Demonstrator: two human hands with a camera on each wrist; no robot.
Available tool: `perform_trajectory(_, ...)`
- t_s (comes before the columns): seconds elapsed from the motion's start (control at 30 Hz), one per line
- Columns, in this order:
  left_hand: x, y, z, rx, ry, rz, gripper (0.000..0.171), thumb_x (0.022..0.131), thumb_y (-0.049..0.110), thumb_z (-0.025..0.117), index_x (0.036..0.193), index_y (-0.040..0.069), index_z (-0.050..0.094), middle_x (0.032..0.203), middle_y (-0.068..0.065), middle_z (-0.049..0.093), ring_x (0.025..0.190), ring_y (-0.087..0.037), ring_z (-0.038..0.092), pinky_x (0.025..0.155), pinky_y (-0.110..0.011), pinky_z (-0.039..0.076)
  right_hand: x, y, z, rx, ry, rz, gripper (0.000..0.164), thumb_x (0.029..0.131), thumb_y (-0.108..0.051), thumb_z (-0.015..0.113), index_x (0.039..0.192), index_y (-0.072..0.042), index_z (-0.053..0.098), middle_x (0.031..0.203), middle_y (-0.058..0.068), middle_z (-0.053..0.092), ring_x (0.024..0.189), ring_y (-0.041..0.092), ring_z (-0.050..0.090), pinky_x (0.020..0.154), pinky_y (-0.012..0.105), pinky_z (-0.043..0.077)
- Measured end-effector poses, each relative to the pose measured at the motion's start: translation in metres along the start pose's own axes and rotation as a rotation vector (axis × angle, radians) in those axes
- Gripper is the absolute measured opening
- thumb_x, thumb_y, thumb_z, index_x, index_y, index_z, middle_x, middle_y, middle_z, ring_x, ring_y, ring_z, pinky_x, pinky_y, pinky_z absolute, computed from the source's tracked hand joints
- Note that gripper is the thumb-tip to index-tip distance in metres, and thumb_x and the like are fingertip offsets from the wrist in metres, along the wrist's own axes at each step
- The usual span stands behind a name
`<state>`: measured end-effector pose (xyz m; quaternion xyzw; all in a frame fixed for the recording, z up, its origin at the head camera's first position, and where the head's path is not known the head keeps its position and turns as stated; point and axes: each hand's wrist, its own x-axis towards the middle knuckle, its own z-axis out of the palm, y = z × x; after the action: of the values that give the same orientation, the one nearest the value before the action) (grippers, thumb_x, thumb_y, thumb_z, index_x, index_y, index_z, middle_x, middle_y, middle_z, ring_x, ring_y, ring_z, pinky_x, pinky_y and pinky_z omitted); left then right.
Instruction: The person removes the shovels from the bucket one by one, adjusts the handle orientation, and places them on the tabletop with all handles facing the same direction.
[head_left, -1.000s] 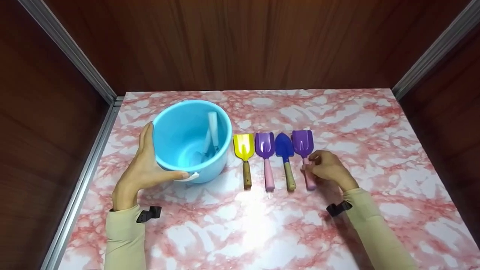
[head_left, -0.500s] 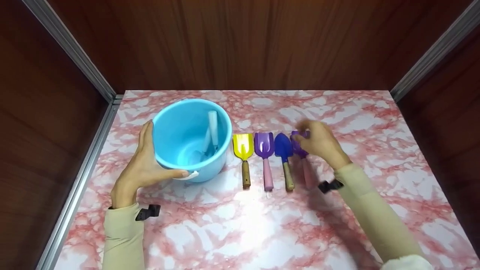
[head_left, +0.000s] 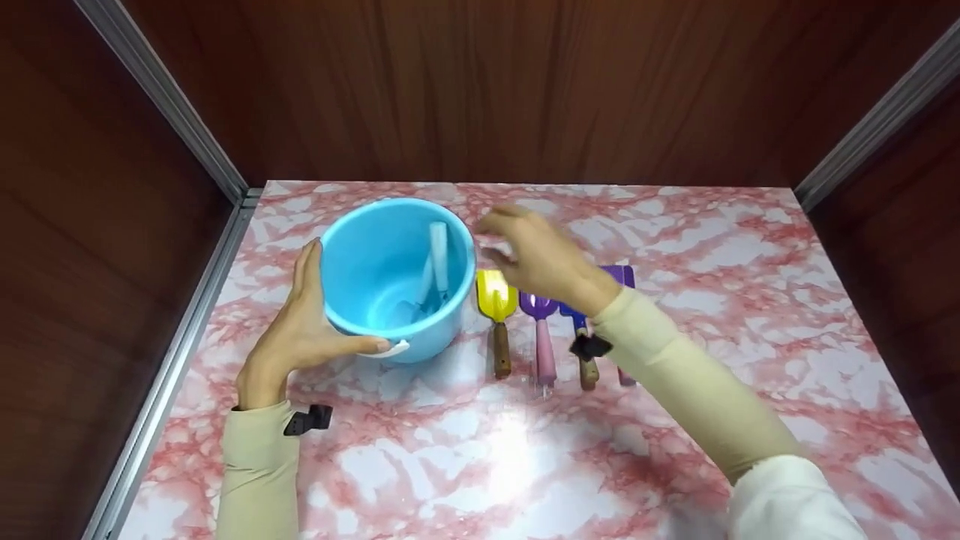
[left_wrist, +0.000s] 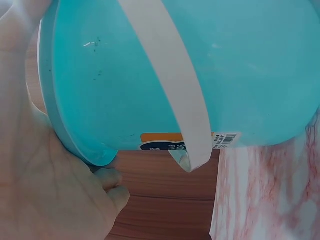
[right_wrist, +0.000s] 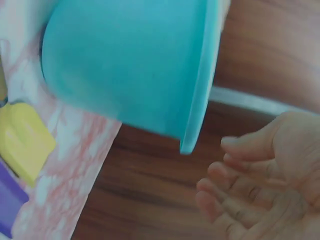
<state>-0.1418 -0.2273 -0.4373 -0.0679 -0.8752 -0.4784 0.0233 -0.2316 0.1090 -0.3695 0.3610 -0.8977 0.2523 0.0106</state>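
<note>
A light-blue bucket with a white handle stands at the left of the table. My left hand grips its rim on the near left, thumb along the front edge by the handle's end. Inside the bucket, two shovels with whitish handles lean against the right wall. My right hand hovers beside the bucket's right rim, apart from it, fingers spread and holding nothing. Below that hand lie a yellow shovel, a purple shovel with a pink handle and a blue one, partly covered by the wrist.
Another purple shovel lies at the row's right end, largely hidden by the right forearm. The table has a pink-and-white marbled top. Dark wooden panels rise at the back and both sides, with metal strips in the corners.
My right hand has let go of the rightmost purple shovel's handle, lifted, and swept left over the row to the bucket. The left hand keeps its grip on the bucket.
</note>
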Motion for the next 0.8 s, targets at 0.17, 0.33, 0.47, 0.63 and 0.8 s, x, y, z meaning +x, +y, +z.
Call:
perform_trajectory(0.17,-0.001,-0.002,-0.002,0.002,-0.007,-0.013,0.152,0.056,0.052,0.106,0.169,0.037,0.006,0.168,0.004,0.017,0.145,-0.033,0.039,0.112,-0.063,0.049,0.026,-0.024,0.018,-0.154,-0.120,-0.128,0.039,0.102,-0.014,0.074,0.140,-0.007,0.069,0.146,0.017,0.063,0.132,0.035,0.063,0.106,0.049,0.058)
perform_trajectory(0.33,0.000,-0.001,-0.001,0.004,-0.021,-0.021,0.152,0.058,0.052,0.105,0.169,0.037,0.003,0.169,0.004,0.017,0.146,-0.032,0.038,0.114,-0.061,0.048,0.048,-0.039,0.035,-0.369,-0.236,-0.193,0.040,0.102,-0.013,0.074,0.141,-0.008,0.070,0.147,0.016,0.063,0.135,0.036,0.060,0.114,0.052,0.052)
perform_trajectory(0.47,0.000,0.000,0.000,0.009,-0.024,-0.032,0.153,0.057,0.054,0.105,0.169,0.038,0.002,0.169,0.004,0.017,0.146,-0.032,0.039,0.114,-0.061,0.047,0.060,-0.049,0.044,-0.522,-0.349,-0.208,0.041,0.098,-0.013,0.078,0.138,-0.010,0.072,0.141,0.013,0.068,0.132,0.033,0.060,0.117,0.049,0.049)
perform_trajectory(0.63,0.000,0.002,-0.001,-0.035,-0.030,-0.031,0.149,0.060,0.051,0.105,0.168,0.040,0.003,0.168,0.004,0.022,0.147,-0.032,0.037,0.114,-0.063,0.048,0.072,-0.058,0.053,-0.716,-0.425,-0.225,0.032,0.099,-0.019,0.077,0.130,-0.011,0.076,0.129,0.009,0.075,0.126,0.027,0.067,0.124,0.046,0.043)
perform_trajectory(0.8,-0.001,0.001,-0.001,-0.045,-0.030,-0.035,0.148,0.060,0.050,0.105,0.168,0.040,0.003,0.168,0.004,0.023,0.146,-0.032,0.038,0.114,-0.062,0.048,0.083,-0.060,0.061,-0.862,-0.456,-0.208,0.026,0.102,-0.023,0.074,0.127,-0.015,0.077,0.121,0.006,0.077,0.120,0.023,0.068,0.123,0.043,0.042)
